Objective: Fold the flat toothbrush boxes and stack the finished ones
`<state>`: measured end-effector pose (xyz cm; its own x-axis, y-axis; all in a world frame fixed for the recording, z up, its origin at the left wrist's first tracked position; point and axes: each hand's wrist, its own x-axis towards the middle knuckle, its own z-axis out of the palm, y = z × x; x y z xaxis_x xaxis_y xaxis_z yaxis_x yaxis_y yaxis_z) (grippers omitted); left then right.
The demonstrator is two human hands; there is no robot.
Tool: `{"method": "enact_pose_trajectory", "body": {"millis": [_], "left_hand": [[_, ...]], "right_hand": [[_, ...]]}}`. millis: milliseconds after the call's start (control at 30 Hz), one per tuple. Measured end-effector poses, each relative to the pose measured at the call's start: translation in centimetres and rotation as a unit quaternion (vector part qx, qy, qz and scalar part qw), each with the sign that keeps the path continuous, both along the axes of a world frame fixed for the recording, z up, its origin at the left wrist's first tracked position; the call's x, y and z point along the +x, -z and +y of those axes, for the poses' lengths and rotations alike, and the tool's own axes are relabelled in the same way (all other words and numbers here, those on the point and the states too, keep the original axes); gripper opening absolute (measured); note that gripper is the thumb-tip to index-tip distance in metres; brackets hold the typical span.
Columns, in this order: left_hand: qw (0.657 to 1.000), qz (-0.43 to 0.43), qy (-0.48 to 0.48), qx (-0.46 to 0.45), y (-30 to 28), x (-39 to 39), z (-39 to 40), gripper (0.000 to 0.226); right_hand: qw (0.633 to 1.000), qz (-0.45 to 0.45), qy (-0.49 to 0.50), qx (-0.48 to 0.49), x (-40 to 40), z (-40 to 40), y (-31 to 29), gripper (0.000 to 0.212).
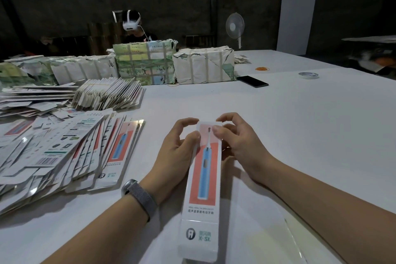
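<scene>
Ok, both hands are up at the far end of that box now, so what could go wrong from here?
1. Both the left hand and the right hand pinch only the far end of the toothbrush box; its near end juts toward the camera with no hand near it, so the box may twist or crease.
2. The pile of flat boxes on the left leans and fans out; a nudge from the left forearm could slide it.

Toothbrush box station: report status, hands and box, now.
Left hand and right hand both pinch the far end of one toothbrush box. Flat boxes piled left. Nothing in the way.
</scene>
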<state>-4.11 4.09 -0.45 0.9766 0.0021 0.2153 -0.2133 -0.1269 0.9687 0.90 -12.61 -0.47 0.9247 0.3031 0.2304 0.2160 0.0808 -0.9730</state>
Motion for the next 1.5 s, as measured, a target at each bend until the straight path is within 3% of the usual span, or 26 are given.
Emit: {"method": "enact_pose_trajectory", "body": {"millis": [233, 500, 600, 700, 800, 867, 967, 1133, 1233, 1300, 1367, 1433, 1500], "left_hand": [[1.0, 0.0, 0.024, 0.014, 0.0, 0.0, 0.0, 0.023], [0.999, 0.019, 0.027, 0.042, 0.1, 0.1, -0.2, 0.036], [1.0, -0.003, 0.005, -0.009, 0.2, 0.1, -0.4, 0.044], [0.995, -0.024, -0.041, -0.091, 0.2, 0.4, -0.5, 0.048], [0.986, -0.043, -0.065, -0.145, 0.0, 0.4, -0.4, 0.049], [0.987, -0.054, -0.051, -0.141, -0.1, 0.3, -0.3, 0.045], [0.992, -0.068, -0.014, -0.104, -0.6, -0.1, -0.1, 0.043], [0.99, -0.063, 0.11, -0.057, -0.8, -0.6, -1.0, 0.035], [0.989, -0.098, 0.107, 0.027, -0.1, -0.7, -1.3, 0.037], [0.983, -0.14, 0.086, 0.078, 0.6, -0.3, -0.4, 0.043], [0.973, -0.169, 0.049, 0.147, 2.1, 0.3, 0.7, 0.046], [0.963, -0.177, 0.005, 0.204, 4.3, 1.6, 0.9, 0.033], [0.952, -0.178, -0.036, 0.248, 6.2, 3.3, 0.9, 0.055]], "right_hand": [[0.999, 0.012, 0.024, 0.035, -0.3, -0.2, -0.3, 0.021], [0.987, 0.048, 0.096, 0.117, 0.6, -0.4, -0.2, 0.015], [0.993, 0.016, 0.098, 0.065, 0.5, -0.3, 0.0, 0.01], [0.987, -0.082, 0.11, -0.079, -0.3, 0.0, 0.0, 0.041], [0.951, -0.208, 0.083, -0.214, -1.5, 0.7, -0.3, 0.07], [0.933, -0.241, 0.08, -0.256, -2.0, 0.9, -0.9, 0.077], [0.937, -0.22, 0.088, -0.258, -2.3, 0.5, -2.2, 0.068], [0.978, -0.104, 0.071, -0.168, -3.5, -2.1, -3.0, 0.056], [0.973, -0.109, 0.118, -0.166, -4.4, -5.4, -4.1, 0.049], [0.956, -0.125, 0.163, -0.211, -4.9, -8.9, -5.2, 0.054], [0.91, -0.13, 0.225, -0.322, -5.2, -13.4, -6.0, 0.075], [0.827, -0.128, 0.301, -0.457, -5.5, -18.9, -6.8, 0.082], [0.744, -0.093, 0.357, -0.557, -5.9, -24.9, -7.6, 0.07]]}}
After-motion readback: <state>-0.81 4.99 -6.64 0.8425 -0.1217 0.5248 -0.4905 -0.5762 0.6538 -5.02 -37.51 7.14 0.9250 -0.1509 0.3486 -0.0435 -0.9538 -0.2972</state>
